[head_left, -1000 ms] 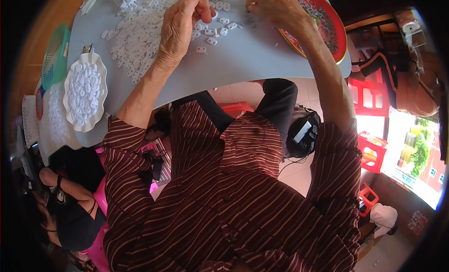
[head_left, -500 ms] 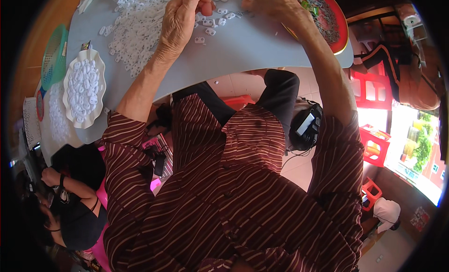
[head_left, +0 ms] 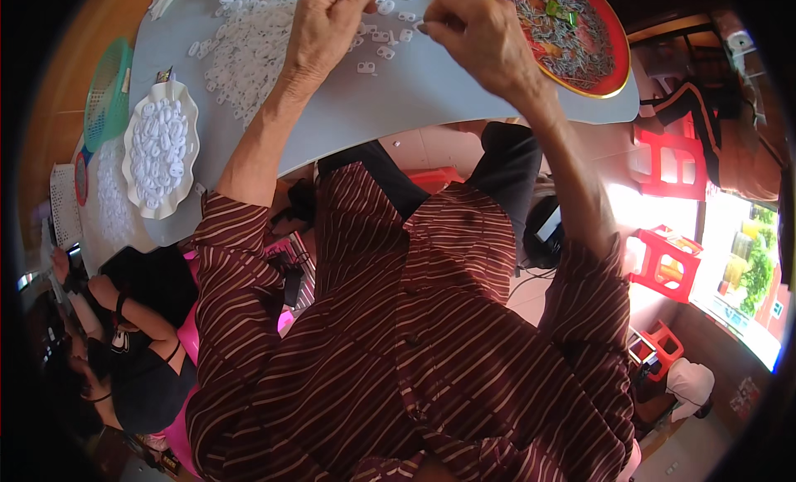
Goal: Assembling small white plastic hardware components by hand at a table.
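My left hand is closed above the far part of the grey table, its fingertips pinched together. Whatever sits in that pinch is too small to make out. Across from it, my right hand bends over the table beside the red tray, thumb and forefinger together with a tiny dark tip between them that I cannot name. Between the hands lie several small white plastic pieces with holes. A large heap of similar white pieces spreads to the left of my left hand. Thin grey metal pins or nails fill the round red tray.
A white scalloped dish of white pieces stands on the table at left, near a green basket. Another person sits at lower left. Red stools stand at right, and a black bag lies below the table.
My right hand has come nearer to me, and more of its back and of the red tray shows. My left hand stays closed in nearly the same place. The whole view has shifted slightly.
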{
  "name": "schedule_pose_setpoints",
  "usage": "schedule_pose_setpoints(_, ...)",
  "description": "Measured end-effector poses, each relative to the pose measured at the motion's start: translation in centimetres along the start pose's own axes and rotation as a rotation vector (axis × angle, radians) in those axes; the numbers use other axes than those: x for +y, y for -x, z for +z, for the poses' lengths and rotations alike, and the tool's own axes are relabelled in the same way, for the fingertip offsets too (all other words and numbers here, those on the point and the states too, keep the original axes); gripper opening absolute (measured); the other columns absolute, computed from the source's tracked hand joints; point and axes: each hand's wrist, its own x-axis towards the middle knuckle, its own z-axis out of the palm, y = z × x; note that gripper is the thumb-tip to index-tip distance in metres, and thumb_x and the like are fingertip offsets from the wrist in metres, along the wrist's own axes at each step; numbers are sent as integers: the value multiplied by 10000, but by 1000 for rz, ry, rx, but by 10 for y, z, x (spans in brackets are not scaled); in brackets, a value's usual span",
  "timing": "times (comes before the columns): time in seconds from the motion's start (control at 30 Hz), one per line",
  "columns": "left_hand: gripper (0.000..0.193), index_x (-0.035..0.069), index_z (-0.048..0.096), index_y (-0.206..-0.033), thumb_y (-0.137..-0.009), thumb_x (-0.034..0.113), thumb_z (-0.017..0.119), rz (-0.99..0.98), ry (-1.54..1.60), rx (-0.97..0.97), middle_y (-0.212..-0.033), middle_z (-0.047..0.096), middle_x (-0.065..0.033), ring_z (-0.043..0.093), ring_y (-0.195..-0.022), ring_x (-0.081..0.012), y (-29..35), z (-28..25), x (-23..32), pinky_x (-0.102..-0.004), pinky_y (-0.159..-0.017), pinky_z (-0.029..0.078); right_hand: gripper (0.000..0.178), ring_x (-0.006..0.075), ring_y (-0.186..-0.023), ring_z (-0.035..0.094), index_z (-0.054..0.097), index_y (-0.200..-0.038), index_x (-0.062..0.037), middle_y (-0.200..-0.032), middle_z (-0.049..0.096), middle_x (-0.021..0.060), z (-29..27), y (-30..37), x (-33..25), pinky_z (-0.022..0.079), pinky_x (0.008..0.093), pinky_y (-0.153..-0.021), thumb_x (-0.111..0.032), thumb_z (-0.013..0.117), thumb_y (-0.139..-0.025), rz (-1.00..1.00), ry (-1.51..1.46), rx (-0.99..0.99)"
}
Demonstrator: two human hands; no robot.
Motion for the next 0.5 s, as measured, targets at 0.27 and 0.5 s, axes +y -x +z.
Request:
schedule_pose_setpoints(0.27,148,17,590,-916,-769,0,572,814,-699,-140,-762,556,-124,517,-803,-307,-13,21,-2,-377,-736,432,160,132,-638,623,631,-904,-25,-739,656,78,15,39,-5,499,264,-616,-47,651,-747,307,-376,163)
schedule_pose_setpoints(0.5,119,0,511,-842,-738,-33,558,779,-854,-299,-770,506,-138,484,-810,-324,-22,22,2,-401,-749,418,167,102,-649,614,656,-918,-28,-729,658,60,16,41,-3,499,239,-632,-54,669,-753,318,-436,182)
